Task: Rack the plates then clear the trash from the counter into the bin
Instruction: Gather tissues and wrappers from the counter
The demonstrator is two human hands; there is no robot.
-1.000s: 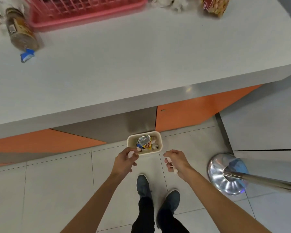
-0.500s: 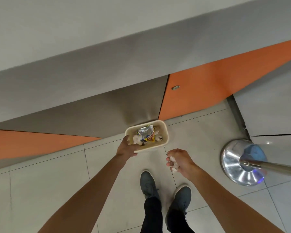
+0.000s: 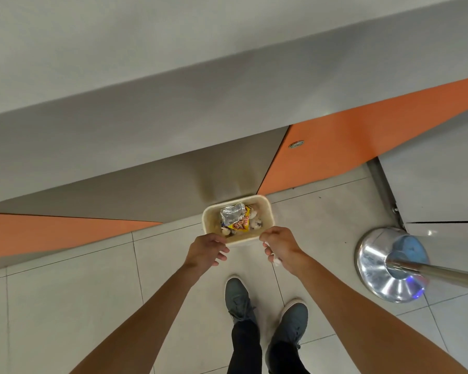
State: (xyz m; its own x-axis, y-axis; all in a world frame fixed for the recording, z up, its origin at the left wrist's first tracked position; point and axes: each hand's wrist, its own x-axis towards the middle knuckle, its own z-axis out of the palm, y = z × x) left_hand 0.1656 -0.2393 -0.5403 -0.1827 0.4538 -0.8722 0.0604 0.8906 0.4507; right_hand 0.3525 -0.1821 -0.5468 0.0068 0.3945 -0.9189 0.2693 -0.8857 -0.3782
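A small beige bin [image 3: 268,209] stands on the floor against the counter's base. Inside lie a silver foil wrapper [image 3: 231,213], a yellow snack packet [image 3: 241,225] and white crumpled scraps. My left hand [image 3: 208,249] hovers just short of the bin's near rim, fingers loosely curled and holding nothing. My right hand [image 3: 280,247] is at the bin's near right corner and grips a crumpled white tissue [image 3: 276,262], which peeks out beneath its fingers. No plates or rack are in view.
The grey counter edge [image 3: 173,85] overhangs the bin, with orange cabinet panels [image 3: 362,139] below. A polished steel stanchion base [image 3: 389,265] and its pole stand on the tiles at the right. My two shoes [image 3: 238,298] are just behind the hands.
My left hand held a white scrap, reached over the bin, and has now pulled back empty. My right hand has moved forward to the bin's rim with its tissue. The view tilted down.
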